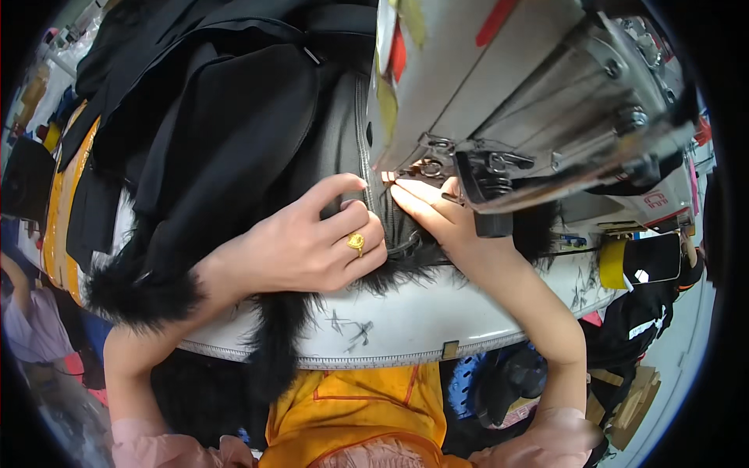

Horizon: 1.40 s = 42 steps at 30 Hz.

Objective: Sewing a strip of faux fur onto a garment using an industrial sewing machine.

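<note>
Sewing machine head looms closest, pale body, bare metal parts at its near end; used as landmark for all places below.

Black garment heaped to its left, one part running in under it. Zipper on the garment, beside the machine head's left flank: long axis runs near to far, one end toward the wearer, the other away, with a slight bend. Dark fur trim on the near left of the machine head; a second fur strip hangs toward the wearer over the table edge.

Left hand just left of the machine head, back upward, on the garment by the zipper. One finger stretched toward the needle area, apart from the rest; others bent and close together, gold-coloured ring on one. Cannot tell whether they pinch cloth.

Right hand low at the machine head's near end, partly hidden by it. Visible fingers laid together, tips pointing away and leftward, close to the lit needle area; cannot tell if any cloth is clamped.

White table below and nearer than the machine head, thread scraps on it, measuring tape along its near edge
</note>
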### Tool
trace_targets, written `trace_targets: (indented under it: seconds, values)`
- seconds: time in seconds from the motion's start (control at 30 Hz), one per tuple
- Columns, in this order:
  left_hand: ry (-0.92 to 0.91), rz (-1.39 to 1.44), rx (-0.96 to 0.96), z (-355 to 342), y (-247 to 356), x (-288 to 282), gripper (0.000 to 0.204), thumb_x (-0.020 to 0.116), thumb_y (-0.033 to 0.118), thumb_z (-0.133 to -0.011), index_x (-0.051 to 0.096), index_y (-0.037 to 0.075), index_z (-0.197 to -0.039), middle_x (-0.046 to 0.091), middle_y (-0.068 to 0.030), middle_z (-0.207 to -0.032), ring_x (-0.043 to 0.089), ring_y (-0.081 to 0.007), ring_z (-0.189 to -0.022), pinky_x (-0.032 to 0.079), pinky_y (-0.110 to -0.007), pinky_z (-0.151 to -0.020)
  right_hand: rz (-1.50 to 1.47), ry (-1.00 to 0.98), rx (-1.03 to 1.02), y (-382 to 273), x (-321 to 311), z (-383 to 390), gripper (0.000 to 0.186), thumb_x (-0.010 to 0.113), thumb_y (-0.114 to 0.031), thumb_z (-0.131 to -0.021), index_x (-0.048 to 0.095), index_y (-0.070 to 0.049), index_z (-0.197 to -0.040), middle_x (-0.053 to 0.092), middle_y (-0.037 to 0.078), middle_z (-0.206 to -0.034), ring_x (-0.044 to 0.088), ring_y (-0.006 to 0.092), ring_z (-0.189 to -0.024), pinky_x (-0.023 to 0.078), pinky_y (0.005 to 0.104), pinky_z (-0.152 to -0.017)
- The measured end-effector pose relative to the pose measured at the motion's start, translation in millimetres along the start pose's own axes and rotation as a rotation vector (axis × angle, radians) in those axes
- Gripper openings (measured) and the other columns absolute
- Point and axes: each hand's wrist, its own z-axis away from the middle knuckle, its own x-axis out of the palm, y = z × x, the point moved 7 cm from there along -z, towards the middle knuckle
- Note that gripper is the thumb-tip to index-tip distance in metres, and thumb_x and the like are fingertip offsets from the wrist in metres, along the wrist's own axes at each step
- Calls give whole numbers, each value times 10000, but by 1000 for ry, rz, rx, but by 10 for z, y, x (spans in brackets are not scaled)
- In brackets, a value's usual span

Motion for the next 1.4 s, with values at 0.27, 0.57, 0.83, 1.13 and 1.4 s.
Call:
trace_targets:
  seconds: [0.27, 0.57, 0.83, 1.13, 1.4]
  values:
    - [-56, 373, -216, 234, -174, -176, 204, 651, 130, -735, 655, 74, -932, 631, 7, -916, 657, -141, -891, 547, -252, -687, 225, 160, -75, -100, -98, 0, 397, 664, -93, -775, 729, -198, -1152, 703, -5, -1115, 655, 180, -894, 543, 318, -779]
    - [129, 290, -212, 85, -442, 171, 304, 643, 136, -802, 718, 122, -1097, 709, -20, -1086, 695, -173, -945, 561, -281, -736, 424, 42, 83, 711, 150, 187, 76, 677, -186, -694, 712, -120, -678, 667, 66, -704, 680, 236, -752, 509, 371, -656]
    - [148, 312, -261, 108, -471, 243, 290, 671, 136, -782, 729, 101, -1064, 729, -20, -967, 691, -171, -841, 563, -289, -725, 269, 68, 198, 935, 266, 329, 67, 675, -176, -680, 703, -122, -651, 643, 75, -656, 666, 252, -696, 497, 394, -648]
    - [4, 203, -251, 102, -394, 308, 328, 663, 116, -784, 700, 72, -1107, 697, -43, -1039, 672, -199, -960, 554, -308, -844, -283, 381, 326, 1123, 441, 624, 98, 710, -203, -678, 698, -118, -632, 634, 78, -649, 649, 278, -676, 482, 425, -685]
    - [236, 160, -174, 39, -498, 101, 308, 657, 124, -765, 687, 96, -1070, 647, -43, -1016, 640, -257, -1032, 535, -374, -911, -500, 435, 348, 1216, 465, 488, 182, 780, -265, -666, 724, -94, -694, 655, 101, -749, 633, 315, -840, 474, 450, -795]
